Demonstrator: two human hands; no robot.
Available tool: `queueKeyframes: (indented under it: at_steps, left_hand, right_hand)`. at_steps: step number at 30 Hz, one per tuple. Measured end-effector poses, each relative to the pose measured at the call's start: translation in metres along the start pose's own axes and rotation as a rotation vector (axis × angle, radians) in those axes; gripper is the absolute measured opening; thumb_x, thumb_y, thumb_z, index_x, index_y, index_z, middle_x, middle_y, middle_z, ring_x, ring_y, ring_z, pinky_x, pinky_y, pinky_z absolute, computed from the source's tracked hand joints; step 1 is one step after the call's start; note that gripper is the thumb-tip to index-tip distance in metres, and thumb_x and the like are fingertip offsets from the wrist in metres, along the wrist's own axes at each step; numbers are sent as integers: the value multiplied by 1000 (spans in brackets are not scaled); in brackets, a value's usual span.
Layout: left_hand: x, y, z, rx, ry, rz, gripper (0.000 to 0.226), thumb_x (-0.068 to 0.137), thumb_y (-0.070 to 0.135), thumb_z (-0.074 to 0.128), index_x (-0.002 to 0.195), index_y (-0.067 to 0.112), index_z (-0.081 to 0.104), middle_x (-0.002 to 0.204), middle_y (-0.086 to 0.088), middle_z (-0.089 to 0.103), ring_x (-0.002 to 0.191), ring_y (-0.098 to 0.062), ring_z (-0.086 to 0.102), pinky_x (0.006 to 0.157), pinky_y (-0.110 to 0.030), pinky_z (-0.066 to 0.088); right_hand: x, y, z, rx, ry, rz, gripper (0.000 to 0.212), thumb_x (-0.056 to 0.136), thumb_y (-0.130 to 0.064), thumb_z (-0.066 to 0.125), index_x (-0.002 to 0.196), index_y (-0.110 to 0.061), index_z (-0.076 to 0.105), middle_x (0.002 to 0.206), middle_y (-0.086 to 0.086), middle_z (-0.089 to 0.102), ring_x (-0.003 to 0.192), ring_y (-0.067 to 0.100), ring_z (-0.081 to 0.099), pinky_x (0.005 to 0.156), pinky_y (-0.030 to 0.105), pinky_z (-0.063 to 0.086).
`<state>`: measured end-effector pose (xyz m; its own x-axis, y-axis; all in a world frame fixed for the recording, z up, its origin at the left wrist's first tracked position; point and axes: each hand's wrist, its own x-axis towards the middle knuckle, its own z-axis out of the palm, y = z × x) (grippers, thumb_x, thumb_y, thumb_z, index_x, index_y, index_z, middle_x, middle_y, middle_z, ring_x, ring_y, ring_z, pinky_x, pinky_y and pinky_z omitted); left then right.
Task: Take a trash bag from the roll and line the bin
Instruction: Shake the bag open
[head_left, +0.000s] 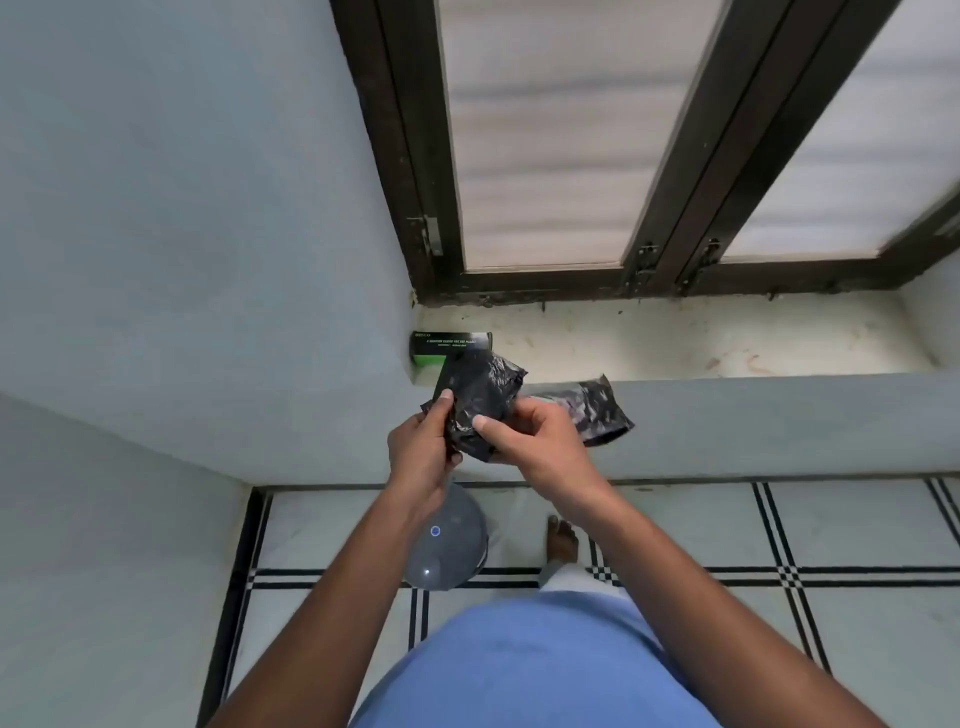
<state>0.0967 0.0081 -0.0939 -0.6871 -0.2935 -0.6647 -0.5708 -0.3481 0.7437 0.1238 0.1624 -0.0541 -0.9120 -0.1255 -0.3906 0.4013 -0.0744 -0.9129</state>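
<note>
Nearest to us, under our left forearm, the grey domed bin (447, 540) stands on the tiled floor (779, 525), its lid apparently on, so we judge the lining step not yet begun. A bare foot (561, 540) rests just beside it on the right.

Above the bin, at chest height, both hands meet on 1 folded black trash bag (480, 402). Our left hand (423, 452) pinches the bag's left edge, thumb on top; our right hand (540, 447) grips its right side, thumb pressed on the front. The bag is crumpled, glossy and folded into a compact wad, its long axis running roughly upright and tilted a little to the right. It lies directly between the 2 hands, so neither is nearer; we judge that the coming move is to pull the edges apart and shake it open, then carry it straight down to the bin.

Beyond the right hand, a second black strip (602, 410), perhaps the roll's remainder, trails rightward along the ledge (727, 343). Farther back sits a green-and-black box (451, 345) in the ledge corner, below the dark-framed window (670, 156)
</note>
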Motion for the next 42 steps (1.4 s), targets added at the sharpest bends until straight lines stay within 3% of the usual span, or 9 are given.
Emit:
queueKeyframes:
  at_steps: [6,11,15,17,21,24,31,39,42]
  left_hand:
    - [-45,-1,-79,370,-13,131,75,87,86,59,119,19,58,99,3,65,80,-20,61,73,-37,50]
    - [-61,16,-157,556,-631,322,22,99,31,80,109,11,82,81,-4,71,67,-12,61,62,-25,48]
    - [-40,19,-195,491,56,367,22,96,33,81,107,17,70,106,-11,75,79,-20,69,66,-36,57]
    - [-53,19,-198,549,214,417,37,95,50,77,103,16,62,101,-7,70,88,-31,72,76,-45,61]
    - [-94,22,-175,468,-324,81,72,99,73,58,94,4,78,92,-18,83,72,-32,79,63,-38,65]
    - [-100,17,-165,270,-534,83,40,98,47,77,108,9,84,109,-17,81,97,-32,78,88,-42,66]
    - [-79,11,-170,-239,-275,-33,14,110,9,59,113,5,73,103,-11,79,97,-22,77,89,-35,67]
    - [-99,14,-149,-21,-477,54,42,115,22,43,143,2,67,137,-18,75,126,-36,71,92,-45,60]
    - [-109,15,-134,156,-492,93,38,112,21,48,139,2,68,133,-22,76,122,-36,74,82,-39,62]
  right_hand:
    - [-51,25,62,57,205,-73,31,90,-17,93,107,7,82,96,19,86,84,26,85,74,31,65]
    - [-80,34,88,56,238,-32,62,72,-52,94,83,3,68,71,15,65,59,19,59,55,28,50]
    - [-95,35,97,49,178,-2,47,87,-47,86,64,-18,58,62,8,55,47,16,44,45,26,41]
    - [-99,37,103,-2,166,9,34,96,-44,84,82,-16,71,64,3,69,48,16,55,49,27,45]
    - [-99,41,113,-94,110,-20,41,104,-47,77,98,-6,79,76,12,76,66,30,68,65,44,58]
    - [-98,39,108,-71,32,-25,28,109,-36,72,119,-10,73,90,11,84,76,26,80,69,40,67]
    - [-93,45,62,19,411,-10,21,106,-27,77,108,-6,76,91,13,83,77,16,79,69,31,67]
    - [-104,37,37,-438,109,47,142,59,-104,71,173,-36,21,174,1,38,155,25,45,126,57,43]
    - [-108,29,45,-422,-58,-123,115,67,-80,91,165,-49,40,164,-8,54,147,13,51,119,45,46]
